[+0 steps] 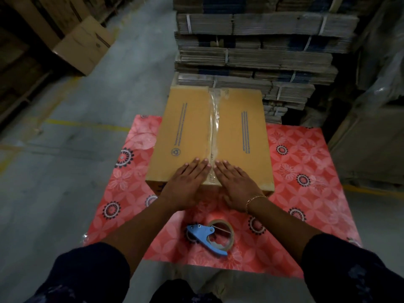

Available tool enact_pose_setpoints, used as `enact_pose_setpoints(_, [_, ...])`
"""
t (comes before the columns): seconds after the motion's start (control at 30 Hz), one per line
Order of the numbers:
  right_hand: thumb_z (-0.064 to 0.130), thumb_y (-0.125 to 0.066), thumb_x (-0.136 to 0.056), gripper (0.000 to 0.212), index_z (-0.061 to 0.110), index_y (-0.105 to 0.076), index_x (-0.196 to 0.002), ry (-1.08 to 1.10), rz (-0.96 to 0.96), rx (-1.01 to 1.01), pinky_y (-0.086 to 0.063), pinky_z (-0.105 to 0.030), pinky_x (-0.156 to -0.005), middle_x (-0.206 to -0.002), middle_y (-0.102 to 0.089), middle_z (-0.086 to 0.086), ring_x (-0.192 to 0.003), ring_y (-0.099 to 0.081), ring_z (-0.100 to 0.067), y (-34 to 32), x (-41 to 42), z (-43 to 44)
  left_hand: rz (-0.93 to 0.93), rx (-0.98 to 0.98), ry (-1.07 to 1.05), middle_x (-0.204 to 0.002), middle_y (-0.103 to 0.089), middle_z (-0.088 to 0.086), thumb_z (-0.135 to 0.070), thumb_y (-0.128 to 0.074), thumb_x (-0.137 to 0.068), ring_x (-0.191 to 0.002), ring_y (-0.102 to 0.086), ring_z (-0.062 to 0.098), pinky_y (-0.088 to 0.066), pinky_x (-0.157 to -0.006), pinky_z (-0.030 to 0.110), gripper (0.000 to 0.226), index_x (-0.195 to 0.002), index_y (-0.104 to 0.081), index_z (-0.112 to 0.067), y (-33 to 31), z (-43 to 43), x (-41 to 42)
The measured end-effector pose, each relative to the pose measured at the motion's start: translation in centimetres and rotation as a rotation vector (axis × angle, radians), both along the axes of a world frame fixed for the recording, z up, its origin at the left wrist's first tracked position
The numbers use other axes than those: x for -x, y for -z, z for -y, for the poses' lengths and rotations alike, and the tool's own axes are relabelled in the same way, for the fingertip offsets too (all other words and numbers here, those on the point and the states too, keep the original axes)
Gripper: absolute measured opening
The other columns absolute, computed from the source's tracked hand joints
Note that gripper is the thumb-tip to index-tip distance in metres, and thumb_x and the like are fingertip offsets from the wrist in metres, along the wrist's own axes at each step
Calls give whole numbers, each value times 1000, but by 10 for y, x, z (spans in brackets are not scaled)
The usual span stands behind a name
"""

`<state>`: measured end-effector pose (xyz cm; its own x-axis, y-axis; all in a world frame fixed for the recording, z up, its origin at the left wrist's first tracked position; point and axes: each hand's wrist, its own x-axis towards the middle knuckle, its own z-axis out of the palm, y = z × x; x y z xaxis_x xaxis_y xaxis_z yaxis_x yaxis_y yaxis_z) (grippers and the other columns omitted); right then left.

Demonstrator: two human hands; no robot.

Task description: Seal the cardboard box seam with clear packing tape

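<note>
A closed brown cardboard box (185,132) rests on a red flowered sheet. Clear packing tape (213,119) runs along its centre seam from the far edge to the near edge. My left hand (188,182) lies flat on the box top just left of the seam. My right hand (235,182), with a gold bracelet at the wrist, lies flat just right of it. Both palms press down near the box's front edge and hold nothing. A blue tape dispenser (209,236) with a roll of clear tape sits on the sheet, between my forearms.
The red flowered sheet (306,171) covers the grey concrete floor (65,171). Bundles of flattened cardboard (258,51) are stacked right behind the box. An assembled carton (85,43) stands at the far left, and wrapped goods (371,127) crowd the right side.
</note>
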<state>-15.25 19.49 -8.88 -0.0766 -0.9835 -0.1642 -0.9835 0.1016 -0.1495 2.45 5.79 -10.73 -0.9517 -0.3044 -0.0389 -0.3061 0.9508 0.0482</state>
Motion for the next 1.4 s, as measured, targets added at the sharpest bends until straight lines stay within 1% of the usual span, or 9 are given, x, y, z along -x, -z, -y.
enact_pose_setpoints(0.07, [56,-44,-84,84,16,-26,-155,136,185,94,-24,-47,-121,-164,-24,-8,-152,-21,-26,-14,7,-3,-21,-136,-65,-171,-14,4,-69,-47,-81,-158,-10,25,-16,-125,47,98,-161,-18,-20,-13,6,-9])
enact_pose_setpoints(0.17, [53,-52,-78,79,7,-48,-141,623,389,440,-38,-43,-111,-147,-48,-20,-134,-48,-36,-23,31,-21,-344,-178,-478,-156,-46,16,-67,-49,-82,-146,-40,36,-37,-114,54,85,-147,-45,-13,-14,31,-35])
enact_pose_setpoints(0.33, [63,-74,-73,81,17,-51,-137,1144,860,210,-50,-52,-101,-138,-59,-11,-117,-61,-32,2,59,-45,-305,-760,-1096,-155,-47,14,-74,-60,-80,-138,-49,35,-41,-109,48,96,-153,-37,-15,-2,71,-73])
enact_pose_setpoints(0.43, [62,-67,-82,58,19,-64,-122,1127,963,207,-54,-51,-96,-122,-69,-6,-104,-66,-28,9,57,-50,-402,-976,-1002,-126,-70,7,-55,-61,-93,-113,-65,30,-47,-87,35,53,-132,-62,-20,-1,62,-72])
enact_pose_setpoints(0.5, [79,-64,-69,72,23,-68,-115,1107,908,232,-55,-53,-93,-116,-73,-3,-101,-69,-27,13,50,-49,-475,-977,-973,-115,-73,3,-53,-62,-92,-105,-67,27,-49,-83,35,44,-123,-68,-23,-4,62,-79])
enact_pose_setpoints(0.6, [64,-66,-79,46,25,-69,-103,1057,911,237,-56,-53,-91,-112,-73,-7,-98,-69,-29,9,32,-36,-515,-978,-960,-106,-74,1,-51,-64,-90,-98,-69,24,-50,-79,33,37,-114,-72,-25,-8,77,-100])
enact_pose_setpoints(1.0, [73,-60,-75,70,32,-59,-132,968,1032,230,-53,-52,-97,-127,-68,7,-111,-66,-20,17,-40,17,-475,-905,-963,-109,-76,6,-67,-62,-73,-103,-70,27,-55,-92,43,62,-116,-73,-24,-9,139,-185])
enact_pose_setpoints(1.2, [62,-50,-91,46,22,-61,-110,1291,973,213,-49,-40,-75,-104,-71,-6,-86,-67,-30,23,-55,-45,-472,-304,-711,-128,-62,20,-43,-61,-77,-119,-54,43,-46,-95,54,61,-128,-60,-9,-19,125,-161])
enact_pose_setpoints(1.4, [78,-52,-78,83,14,-46,-130,1338,697,-289,-49,-31,-62,-101,-69,-12,-81,-69,-31,63,-97,-107,-425,-223,-237,-141,-59,9,-44,-51,-91,-135,-49,34,-40,-106,48,54,-136,-56,-16,-18,80,-100])
